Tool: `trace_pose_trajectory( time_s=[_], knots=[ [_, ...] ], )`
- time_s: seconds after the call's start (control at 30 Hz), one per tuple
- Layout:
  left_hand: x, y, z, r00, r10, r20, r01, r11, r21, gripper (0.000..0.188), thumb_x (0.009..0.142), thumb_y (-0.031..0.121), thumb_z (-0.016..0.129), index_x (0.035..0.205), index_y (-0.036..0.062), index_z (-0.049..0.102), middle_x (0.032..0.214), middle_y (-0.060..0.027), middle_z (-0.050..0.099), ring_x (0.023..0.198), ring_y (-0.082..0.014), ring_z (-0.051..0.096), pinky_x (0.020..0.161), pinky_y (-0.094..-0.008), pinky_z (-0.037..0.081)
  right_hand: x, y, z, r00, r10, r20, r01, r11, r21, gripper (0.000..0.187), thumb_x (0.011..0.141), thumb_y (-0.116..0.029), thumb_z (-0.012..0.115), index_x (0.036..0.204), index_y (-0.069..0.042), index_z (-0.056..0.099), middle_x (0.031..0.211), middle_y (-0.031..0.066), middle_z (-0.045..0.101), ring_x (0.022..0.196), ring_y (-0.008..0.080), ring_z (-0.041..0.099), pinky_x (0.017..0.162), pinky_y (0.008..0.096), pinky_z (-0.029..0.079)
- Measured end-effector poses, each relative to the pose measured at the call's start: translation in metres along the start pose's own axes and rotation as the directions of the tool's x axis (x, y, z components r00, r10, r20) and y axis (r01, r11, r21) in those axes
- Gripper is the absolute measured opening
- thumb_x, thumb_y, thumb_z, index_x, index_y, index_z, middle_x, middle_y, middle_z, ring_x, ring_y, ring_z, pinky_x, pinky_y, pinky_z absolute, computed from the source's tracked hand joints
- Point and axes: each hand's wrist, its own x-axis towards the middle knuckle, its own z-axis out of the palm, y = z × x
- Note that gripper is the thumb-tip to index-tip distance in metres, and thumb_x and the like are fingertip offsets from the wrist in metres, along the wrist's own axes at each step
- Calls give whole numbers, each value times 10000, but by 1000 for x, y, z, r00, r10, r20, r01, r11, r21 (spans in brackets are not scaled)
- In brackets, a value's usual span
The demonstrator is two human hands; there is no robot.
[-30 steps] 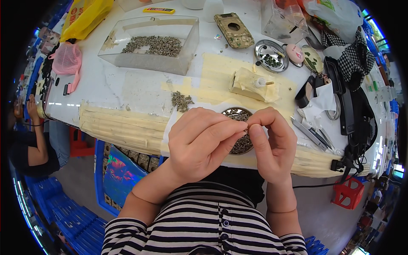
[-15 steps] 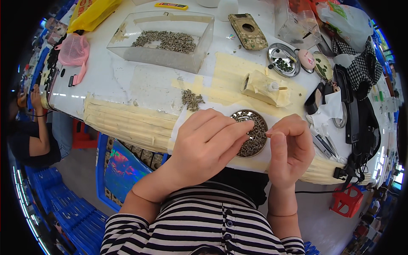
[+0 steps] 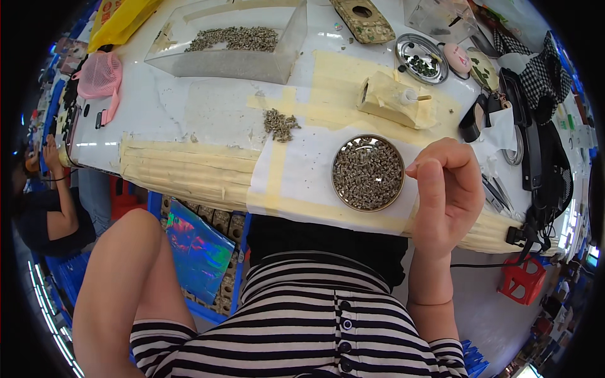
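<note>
My right hand (image 3: 447, 192) is raised just to the right of a round dish (image 3: 404, 170), thumb and forefinger together in a pinch. Whatever sits between those fingertips is too small to make out. The dish holds many small silvery-brown metal pieces (image 3: 368, 176). Up and to the left of it, a loose pile of similar metal pieces (image 3: 280, 126) lies on the taped tabletop. My left arm (image 3: 129, 252) is bent sharply at the elbow on the left side, and its hand is out of view.
A clear box (image 3: 220, 66) of metal pieces stands at the far left. Behind the dish sits a tape-wrapped block (image 3: 394, 101). Farther back are a camouflage-patterned model part (image 3: 362, 22) and a metal plate (image 3: 421, 41) with dark green bits. Tweezers (image 3: 498, 192) and straps lie at right.
My left hand has left the dish and gone out of view, with the elbow now bent at left. My right hand keeps its pinch. The view has shifted, so the table appears higher.
</note>
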Motion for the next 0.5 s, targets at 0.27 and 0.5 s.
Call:
trace_pose_trajectory(
  time_s=[0.27, 0.5],
  knots=[
    [15, 19, -1, 988, -49, 145, 58, 996, -61, 346, 884, 274, 566, 1058, 27, 735, 1190, -142, 639, 1159, -272, 540, 981, -457, 373, -1, -1, 2, 1000, 24, 20, -25, 1000, 9, 71, 927, -3, 651, 912, 11, 584, 845, 27, 579, 770, 93, 494, 746, 227, 400],
    [23, 22, 1, 977, -63, 202, 78, 995, -64, 337, 884, 269, 565, 1054, 32, 735, 1179, -135, 644, 1153, -269, 545, 982, -454, 371, -2, -3, 2, 999, 35, -4, -35, 999, 29, 68, 925, 7, 647, 910, 17, 581, 845, 30, 577, 773, 94, 496, 750, 227, 401]
  ],
)
